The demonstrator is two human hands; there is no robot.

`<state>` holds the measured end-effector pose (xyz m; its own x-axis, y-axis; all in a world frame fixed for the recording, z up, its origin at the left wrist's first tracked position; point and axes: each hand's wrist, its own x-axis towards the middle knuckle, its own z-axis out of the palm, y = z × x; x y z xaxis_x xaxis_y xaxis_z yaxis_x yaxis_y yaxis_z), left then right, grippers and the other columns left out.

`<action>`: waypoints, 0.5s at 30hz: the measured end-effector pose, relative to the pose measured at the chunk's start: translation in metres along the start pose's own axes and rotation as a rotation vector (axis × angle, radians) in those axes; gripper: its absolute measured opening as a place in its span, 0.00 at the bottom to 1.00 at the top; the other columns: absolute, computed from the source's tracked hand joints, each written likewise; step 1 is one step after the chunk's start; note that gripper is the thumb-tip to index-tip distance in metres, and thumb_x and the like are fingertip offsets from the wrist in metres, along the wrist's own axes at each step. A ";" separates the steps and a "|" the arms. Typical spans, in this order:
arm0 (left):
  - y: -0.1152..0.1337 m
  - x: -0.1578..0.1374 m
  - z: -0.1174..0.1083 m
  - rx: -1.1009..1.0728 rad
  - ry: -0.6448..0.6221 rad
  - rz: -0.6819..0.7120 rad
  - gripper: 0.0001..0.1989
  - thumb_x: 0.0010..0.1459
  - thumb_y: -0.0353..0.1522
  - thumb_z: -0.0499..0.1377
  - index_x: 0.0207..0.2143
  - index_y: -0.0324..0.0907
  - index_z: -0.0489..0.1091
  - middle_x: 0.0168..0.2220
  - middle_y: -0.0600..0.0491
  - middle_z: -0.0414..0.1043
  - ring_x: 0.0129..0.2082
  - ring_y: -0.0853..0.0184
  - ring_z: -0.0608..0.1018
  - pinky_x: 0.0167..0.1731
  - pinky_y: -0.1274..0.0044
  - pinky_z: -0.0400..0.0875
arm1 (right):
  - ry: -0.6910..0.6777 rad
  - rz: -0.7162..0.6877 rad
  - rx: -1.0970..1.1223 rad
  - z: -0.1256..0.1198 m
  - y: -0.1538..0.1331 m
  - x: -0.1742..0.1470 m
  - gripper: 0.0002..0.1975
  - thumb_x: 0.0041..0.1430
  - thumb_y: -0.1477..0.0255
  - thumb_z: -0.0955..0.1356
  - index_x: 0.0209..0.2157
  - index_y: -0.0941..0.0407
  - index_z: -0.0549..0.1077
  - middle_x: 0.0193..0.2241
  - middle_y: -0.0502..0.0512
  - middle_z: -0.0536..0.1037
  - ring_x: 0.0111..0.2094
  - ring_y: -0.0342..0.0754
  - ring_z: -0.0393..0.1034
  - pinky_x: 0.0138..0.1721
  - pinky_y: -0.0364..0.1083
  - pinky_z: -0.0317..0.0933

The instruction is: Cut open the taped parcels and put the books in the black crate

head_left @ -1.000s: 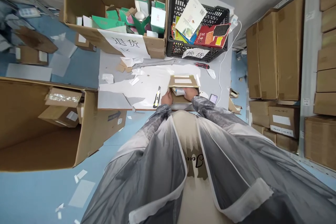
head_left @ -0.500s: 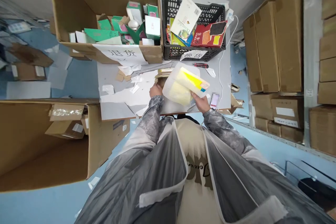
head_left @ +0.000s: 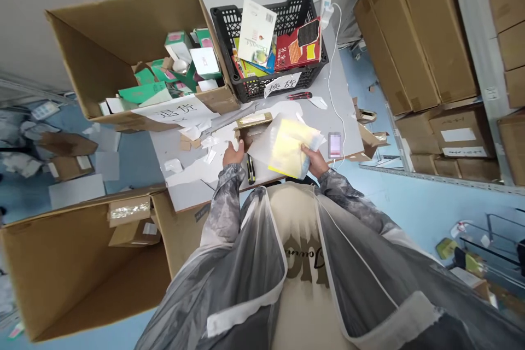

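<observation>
My right hand [head_left: 315, 159] grips the right edge of a yellow book [head_left: 289, 145] in a translucent, cloudy plastic wrapper, thumb on top. The book is tilted over the table's front part. My left hand [head_left: 233, 154] is closed at the near left corner of a small opened cardboard box [head_left: 248, 136]. The wrapper covers the right part of this box. A black and yellow utility knife [head_left: 250, 169] lies by my left hand, near the table's front edge.
Behind stand a large carton [head_left: 123, 27] of green-and-white boxes and a black crate [head_left: 246, 90] of books. A red utility knife [head_left: 299, 96], paper scraps and a phone [head_left: 334, 145] with a white cable lie on the table. Another open carton [head_left: 90, 273] stands at left.
The book has turned in my right hand and now shows a broad yellow face. My left hand has shifted slightly left, and the black and yellow knife has come into sight. The view has tilted.
</observation>
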<state>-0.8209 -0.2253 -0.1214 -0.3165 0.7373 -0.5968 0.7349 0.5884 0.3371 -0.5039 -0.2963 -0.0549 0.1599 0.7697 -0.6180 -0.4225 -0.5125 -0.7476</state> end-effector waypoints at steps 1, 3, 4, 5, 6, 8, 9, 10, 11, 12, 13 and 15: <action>-0.001 -0.010 -0.003 0.008 0.052 -0.010 0.42 0.84 0.51 0.55 0.86 0.32 0.66 0.78 0.28 0.76 0.77 0.39 0.77 0.76 0.55 0.73 | 0.002 0.007 0.003 0.002 0.000 -0.001 0.39 0.57 0.47 0.89 0.63 0.50 0.84 0.55 0.59 0.94 0.67 0.66 0.86 0.74 0.65 0.79; 0.000 -0.031 -0.008 -0.012 0.174 0.018 0.39 0.85 0.47 0.53 0.85 0.31 0.67 0.78 0.27 0.73 0.80 0.38 0.73 0.81 0.53 0.67 | -0.016 0.025 -0.008 0.005 -0.002 -0.002 0.39 0.57 0.46 0.88 0.62 0.51 0.85 0.55 0.60 0.94 0.66 0.68 0.87 0.73 0.67 0.80; 0.001 -0.041 -0.009 -0.041 0.214 0.069 0.36 0.86 0.45 0.52 0.84 0.32 0.70 0.76 0.27 0.75 0.79 0.40 0.73 0.82 0.54 0.65 | -0.034 0.038 -0.024 0.006 -0.003 -0.003 0.39 0.58 0.44 0.87 0.62 0.52 0.85 0.55 0.61 0.94 0.66 0.68 0.87 0.73 0.67 0.80; 0.002 -0.051 -0.009 -0.084 0.217 0.133 0.34 0.86 0.44 0.51 0.81 0.34 0.74 0.74 0.28 0.78 0.78 0.42 0.75 0.82 0.55 0.65 | -0.054 0.052 -0.046 0.008 -0.004 -0.003 0.39 0.59 0.43 0.85 0.62 0.52 0.85 0.55 0.62 0.94 0.65 0.68 0.88 0.72 0.67 0.81; 0.004 -0.059 -0.009 -0.140 0.177 0.197 0.31 0.87 0.43 0.50 0.77 0.36 0.78 0.70 0.30 0.81 0.76 0.44 0.77 0.82 0.56 0.65 | -0.078 0.066 -0.072 0.010 -0.005 -0.004 0.39 0.61 0.41 0.84 0.61 0.53 0.85 0.54 0.63 0.94 0.65 0.68 0.88 0.72 0.68 0.81; 0.010 -0.075 -0.003 -0.292 -0.005 0.255 0.30 0.89 0.46 0.49 0.67 0.39 0.86 0.63 0.34 0.86 0.72 0.47 0.82 0.80 0.60 0.70 | -0.127 0.090 -0.126 0.014 -0.006 -0.004 0.40 0.64 0.37 0.81 0.61 0.53 0.85 0.53 0.65 0.94 0.64 0.68 0.89 0.71 0.67 0.82; 0.014 -0.081 0.001 -0.396 -0.123 0.233 0.32 0.89 0.49 0.48 0.63 0.40 0.87 0.60 0.35 0.88 0.70 0.47 0.84 0.77 0.60 0.74 | -0.152 0.094 -0.148 0.017 -0.005 -0.004 0.41 0.64 0.35 0.79 0.61 0.54 0.85 0.53 0.65 0.94 0.63 0.68 0.90 0.70 0.67 0.82; 0.017 -0.087 0.007 -0.526 -0.235 0.187 0.35 0.89 0.53 0.48 0.61 0.40 0.88 0.57 0.36 0.90 0.67 0.47 0.86 0.75 0.60 0.77 | -0.175 0.093 -0.167 0.020 -0.005 -0.003 0.42 0.64 0.33 0.79 0.62 0.54 0.85 0.52 0.65 0.94 0.62 0.67 0.90 0.70 0.66 0.82; 0.021 -0.092 0.013 -0.678 -0.332 0.135 0.38 0.87 0.58 0.49 0.62 0.39 0.88 0.56 0.37 0.91 0.66 0.46 0.88 0.73 0.59 0.80 | -0.193 0.084 -0.183 0.023 -0.004 -0.003 0.44 0.64 0.32 0.78 0.62 0.54 0.84 0.52 0.65 0.94 0.61 0.67 0.90 0.69 0.65 0.83; 0.023 -0.098 0.019 -0.841 -0.414 0.095 0.42 0.85 0.62 0.49 0.65 0.39 0.86 0.56 0.36 0.91 0.65 0.45 0.89 0.71 0.57 0.82 | -0.205 0.066 -0.200 0.027 -0.004 -0.002 0.45 0.64 0.31 0.78 0.63 0.54 0.84 0.52 0.65 0.94 0.61 0.66 0.91 0.69 0.65 0.83; 0.025 -0.102 0.026 -1.003 -0.479 0.078 0.45 0.83 0.66 0.50 0.69 0.38 0.84 0.57 0.36 0.91 0.65 0.44 0.89 0.71 0.56 0.83 | -0.207 0.044 -0.218 0.030 -0.003 0.000 0.46 0.64 0.31 0.78 0.64 0.55 0.84 0.52 0.64 0.94 0.61 0.66 0.91 0.68 0.64 0.83; 0.026 -0.111 0.037 -1.260 -0.566 0.106 0.49 0.78 0.69 0.55 0.76 0.38 0.78 0.63 0.35 0.89 0.68 0.43 0.88 0.72 0.53 0.83 | -0.172 0.003 -0.260 0.036 -0.003 0.003 0.46 0.65 0.30 0.78 0.64 0.54 0.83 0.52 0.64 0.94 0.61 0.65 0.91 0.68 0.64 0.84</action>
<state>-0.7449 -0.3040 -0.0738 0.2128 0.7418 -0.6359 -0.3883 0.6614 0.6417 -0.5341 -0.2792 -0.0458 -0.0040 0.8096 -0.5869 -0.1765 -0.5783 -0.7965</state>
